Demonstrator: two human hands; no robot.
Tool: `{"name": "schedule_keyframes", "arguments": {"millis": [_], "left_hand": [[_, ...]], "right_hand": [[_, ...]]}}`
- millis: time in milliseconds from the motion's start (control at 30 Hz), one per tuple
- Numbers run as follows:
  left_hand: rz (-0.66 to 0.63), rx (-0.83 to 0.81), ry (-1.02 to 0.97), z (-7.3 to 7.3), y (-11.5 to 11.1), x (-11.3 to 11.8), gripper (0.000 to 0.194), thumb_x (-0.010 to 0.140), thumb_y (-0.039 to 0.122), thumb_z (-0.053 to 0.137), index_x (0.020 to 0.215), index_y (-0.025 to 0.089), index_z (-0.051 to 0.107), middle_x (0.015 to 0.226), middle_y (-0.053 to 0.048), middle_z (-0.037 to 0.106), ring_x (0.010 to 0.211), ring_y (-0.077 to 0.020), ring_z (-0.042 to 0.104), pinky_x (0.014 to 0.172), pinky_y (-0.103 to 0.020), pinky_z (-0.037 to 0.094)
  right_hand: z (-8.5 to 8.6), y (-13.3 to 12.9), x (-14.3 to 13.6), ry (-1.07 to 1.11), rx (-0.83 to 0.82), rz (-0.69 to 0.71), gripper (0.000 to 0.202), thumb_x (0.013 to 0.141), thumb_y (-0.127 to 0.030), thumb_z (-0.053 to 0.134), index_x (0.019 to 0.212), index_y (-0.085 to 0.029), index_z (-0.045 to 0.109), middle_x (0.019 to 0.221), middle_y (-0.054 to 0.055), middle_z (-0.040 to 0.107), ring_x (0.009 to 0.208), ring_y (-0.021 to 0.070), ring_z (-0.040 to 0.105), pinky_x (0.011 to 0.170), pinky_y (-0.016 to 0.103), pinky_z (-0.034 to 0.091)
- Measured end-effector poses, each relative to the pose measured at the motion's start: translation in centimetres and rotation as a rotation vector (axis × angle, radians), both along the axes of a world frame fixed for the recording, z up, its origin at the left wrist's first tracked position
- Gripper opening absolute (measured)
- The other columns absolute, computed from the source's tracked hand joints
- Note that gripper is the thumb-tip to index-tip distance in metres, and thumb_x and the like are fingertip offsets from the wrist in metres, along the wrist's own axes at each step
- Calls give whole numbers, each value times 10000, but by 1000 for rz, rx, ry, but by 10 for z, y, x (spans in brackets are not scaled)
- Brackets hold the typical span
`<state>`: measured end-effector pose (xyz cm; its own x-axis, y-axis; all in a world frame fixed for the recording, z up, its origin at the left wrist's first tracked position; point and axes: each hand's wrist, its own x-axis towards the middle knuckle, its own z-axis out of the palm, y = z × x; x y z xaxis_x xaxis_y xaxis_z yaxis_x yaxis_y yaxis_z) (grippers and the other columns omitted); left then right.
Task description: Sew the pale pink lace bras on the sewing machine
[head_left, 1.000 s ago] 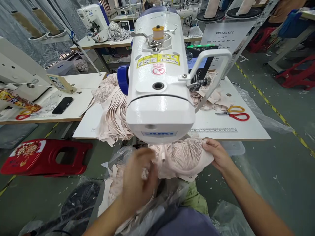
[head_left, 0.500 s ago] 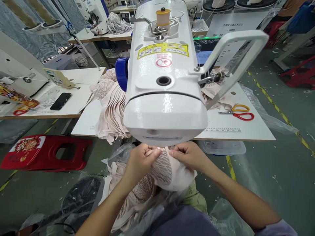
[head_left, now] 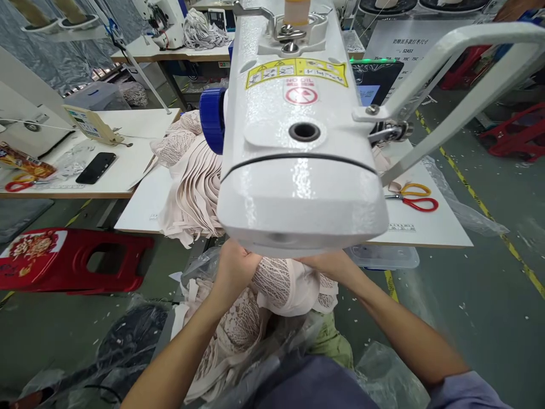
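Observation:
A pale pink lace bra (head_left: 275,284) hangs from the edge of the sewing machine (head_left: 298,204), its cup bulging toward me. My left hand (head_left: 238,264) is closed at the bra's left upper edge, its fingertips tucked under the machine head. On the other side, my right hand (head_left: 330,264) reaches beneath the head at the bra's upper edge, most of its fingers covered. The machine head also hides the needle area. Below my left hand, more lace bras (head_left: 238,335) lie heaped in clear plastic by my lap.
Left of the machine, a stack of pink bras (head_left: 191,182) overhangs the table edge. Scissors (head_left: 413,197) with yellow and red handles lie on the right. A black phone (head_left: 96,168) rests on the left table, above a red stool (head_left: 80,261). A clear plastic tray (head_left: 383,257) sits under the tabletop.
Both hands have moved forward under the machine head with the bra, and their fingers are now mostly hidden. My view has shifted closer to the machine.

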<state>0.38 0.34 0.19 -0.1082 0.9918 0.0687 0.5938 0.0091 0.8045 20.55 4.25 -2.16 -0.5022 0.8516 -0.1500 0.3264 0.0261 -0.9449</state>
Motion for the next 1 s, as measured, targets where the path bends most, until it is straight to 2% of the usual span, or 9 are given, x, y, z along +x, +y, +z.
{"name": "schedule_keyframes", "arguments": {"millis": [167,300,367,433,533,700,800,900,1000], "left_hand": [[2,-7,4,3,-4,-1,100,775,229,560,679,207,548,519,31,489,603,-159,513,590,-255,443],[77,-73,10,-9,-16,-11,128,863,300,520,846,187,576,570,38,484,500,-114,431,508,-227,391],[136,-52,-37,-25,-27,-14,229,905,372,496,992,173,569,729,-13,588,602,-136,544,563,-238,451],[177,-5,-116,-46,-41,-16,337,933,433,477,1132,167,533,995,-101,651,896,-200,650,744,-304,529],[126,10,-217,-82,-67,-11,507,948,522,451,1319,177,433,1340,-190,544,1255,-276,548,1010,-439,474],[-161,45,-158,-123,-99,8,846,843,703,506,1469,181,277,1471,-213,396,1392,-371,382,1127,-554,337],[-209,50,-62,-138,-104,20,822,827,619,592,1446,161,306,1421,-225,427,1363,-396,400,1088,-580,368],[-160,30,16,-150,-101,27,644,841,391,625,1388,151,383,1374,-222,473,1328,-384,441,1059,-589,394],[-137,33,25,-157,-95,26,563,813,223,585,1352,150,442,1388,-212,488,1340,-362,437,1076,-577,389]], "right_hand": [[-3,-4,1,-5,36,-51,448,759,-630,685,619,-223,559,559,-2,477,617,179,482,559,272,390],[-8,-11,3,8,-4,-98,518,761,-636,658,559,-217,430,575,-10,424,582,146,406,524,263,311],[-13,-15,6,16,-30,-114,534,771,-631,631,550,-216,376,576,-21,387,555,125,361,508,261,266],[-19,-18,10,28,-45,-123,521,784,-625,602,559,-216,371,573,-32,365,530,111,329,497,259,238],[-28,-22,17,40,-44,-132,510,783,-637,586,576,-217,384,565,-45,345,515,105,313,491,256,230],[-36,-31,26,63,-49,-151,506,805,-653,553,598,-217,399,557,-51,336,513,108,318,491,254,241],[-38,-37,30,55,-17,-159,529,816,-674,535,597,-209,406,563,-49,349,525,107,320,502,251,244],[-40,-42,33,63,-18,-157,544,820,-691,525,606,-203,415,570,-48,360,528,104,329,503,245,262],[-42,-47,34,95,-65,-161,509,825,-674,538,654,-202,454,575,-51,371,508,101,330,481,239,260]]}}
